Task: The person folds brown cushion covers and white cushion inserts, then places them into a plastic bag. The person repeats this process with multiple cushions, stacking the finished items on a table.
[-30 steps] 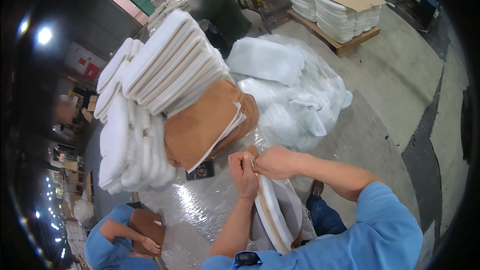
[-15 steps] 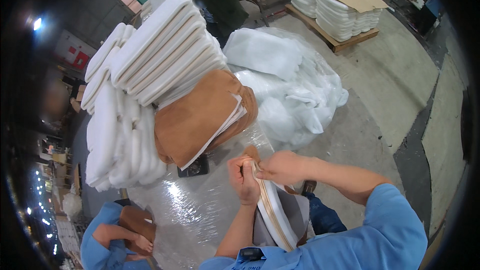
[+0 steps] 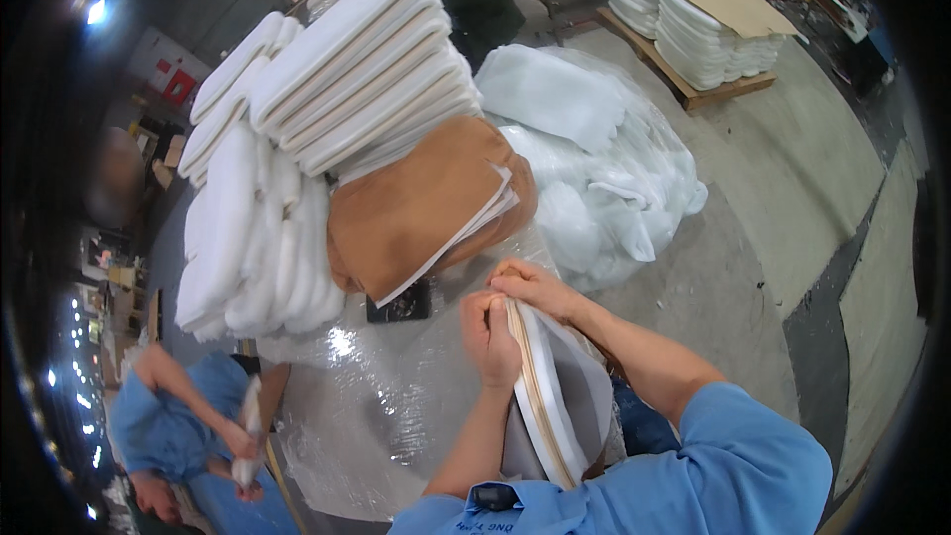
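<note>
A long white foam pad (image 3: 543,406) stands on edge close to my body, its far end between my hands. Tan strips run along its rim, and a grey fabric cover (image 3: 586,376) spreads at its right side. My left hand (image 3: 492,342) is closed in a fist at the left of the far end. Just beyond, my right hand (image 3: 538,287) is closed with its fingers curled over the cover's far edge. What lies inside both fists is mostly hidden. A stack of brown fabric covers (image 3: 426,213) with white sheets lies beyond my hands.
White padded pieces (image 3: 352,69) are piled high at the far left. A plastic-wrapped white bundle (image 3: 604,168) sits beyond my right hand. A dark flat object (image 3: 399,299) lies by the brown stack. At the lower left, a co-worker (image 3: 178,416) holds a white piece. A loaded pallet (image 3: 728,92) stands behind.
My right hand has turned and moved over the pad's far end; the brown flap there is out of sight. The co-worker at left now holds a white piece. The view has shifted slightly.
</note>
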`<state>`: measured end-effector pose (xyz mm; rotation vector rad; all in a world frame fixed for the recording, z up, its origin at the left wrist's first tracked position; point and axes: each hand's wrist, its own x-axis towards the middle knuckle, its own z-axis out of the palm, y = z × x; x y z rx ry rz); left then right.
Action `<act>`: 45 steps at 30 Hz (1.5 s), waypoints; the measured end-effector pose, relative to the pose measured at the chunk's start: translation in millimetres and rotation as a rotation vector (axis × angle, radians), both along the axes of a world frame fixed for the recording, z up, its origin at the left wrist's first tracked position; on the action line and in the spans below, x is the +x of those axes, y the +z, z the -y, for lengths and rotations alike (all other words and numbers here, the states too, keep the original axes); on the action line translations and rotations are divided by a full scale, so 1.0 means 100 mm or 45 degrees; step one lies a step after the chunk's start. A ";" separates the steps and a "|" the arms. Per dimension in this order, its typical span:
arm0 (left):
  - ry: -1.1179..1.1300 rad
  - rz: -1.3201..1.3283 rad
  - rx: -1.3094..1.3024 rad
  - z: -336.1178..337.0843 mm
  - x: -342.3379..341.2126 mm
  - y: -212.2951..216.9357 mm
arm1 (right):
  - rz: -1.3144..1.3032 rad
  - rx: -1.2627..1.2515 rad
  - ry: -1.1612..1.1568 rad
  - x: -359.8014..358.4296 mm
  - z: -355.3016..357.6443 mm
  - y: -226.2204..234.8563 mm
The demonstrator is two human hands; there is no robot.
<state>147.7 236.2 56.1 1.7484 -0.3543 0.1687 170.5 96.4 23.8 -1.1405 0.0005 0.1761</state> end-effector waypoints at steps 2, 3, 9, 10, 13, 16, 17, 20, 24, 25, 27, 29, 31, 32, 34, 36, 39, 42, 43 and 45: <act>0.052 0.080 0.027 -0.12 0.05 0.00 | 0.005 -0.088 -0.002 0.06 -0.07 -0.01; 0.094 0.136 0.012 -0.19 0.06 0.04 | 0.024 -0.152 -0.013 0.09 -0.11 -0.01; 0.571 -0.303 -0.081 -1.64 -0.87 0.09 | 0.022 -0.327 -0.131 0.19 -0.08 -0.01; 0.611 -0.453 -0.076 -1.94 -1.19 0.04 | -0.007 -0.302 -0.115 0.22 -0.07 -0.03; 0.670 -0.926 -0.030 -2.59 -2.36 -0.17 | -0.146 -0.327 -0.142 0.26 -0.20 -0.02; 0.406 -1.124 -0.181 -2.52 -3.22 -0.34 | -0.104 -0.548 -0.273 0.27 -0.17 0.02; 0.443 -1.150 -0.363 -2.37 -3.41 -0.47 | -0.143 -0.601 -0.292 0.26 -0.26 0.06; 0.619 -1.017 -0.891 -1.93 -3.47 -0.59 | -0.239 -0.655 -0.257 0.04 -0.24 0.25; 0.689 -0.662 -0.959 -2.01 -3.09 -0.45 | -0.396 -0.549 -0.204 -0.54 -0.16 0.43; 0.708 -0.608 -0.983 -2.02 -2.99 -0.44 | -0.401 -0.430 -0.214 -0.75 -0.02 0.39; 0.712 -0.496 -1.024 -2.05 -2.66 -0.46 | -0.292 -0.194 -0.107 -1.21 0.39 0.29; 0.703 -0.536 -1.236 -2.14 -2.27 -0.42 | -0.391 -0.030 -0.369 -1.79 0.39 0.15; 0.606 -0.542 -1.384 -2.30 -1.87 -0.29 | -0.531 0.047 -0.494 -2.20 0.27 0.14; 0.583 -0.527 -1.308 -2.26 -1.63 -0.21 | -0.584 0.074 -0.545 -2.43 0.26 0.17; 0.511 -0.495 -1.159 -2.09 -1.10 0.02 | -0.700 0.091 -0.596 -2.83 0.23 0.22; 0.242 -0.463 -1.229 -1.83 -0.63 0.23 | -0.675 0.302 -0.487 -3.18 0.19 0.11; -0.052 -0.522 -1.284 -1.42 -0.10 0.46 | -0.816 0.479 -0.280 -3.49 -0.05 0.36; -0.014 -0.656 -1.069 -0.97 0.22 0.58 | -0.907 0.494 -0.141 -3.60 -0.16 0.48; -0.027 -0.712 -0.968 -0.84 0.25 0.50 | -0.986 0.457 -0.139 -3.63 -0.18 0.43; -0.101 -0.833 -0.865 -0.65 0.22 0.35 | -1.093 0.409 -0.029 -3.63 -0.18 0.36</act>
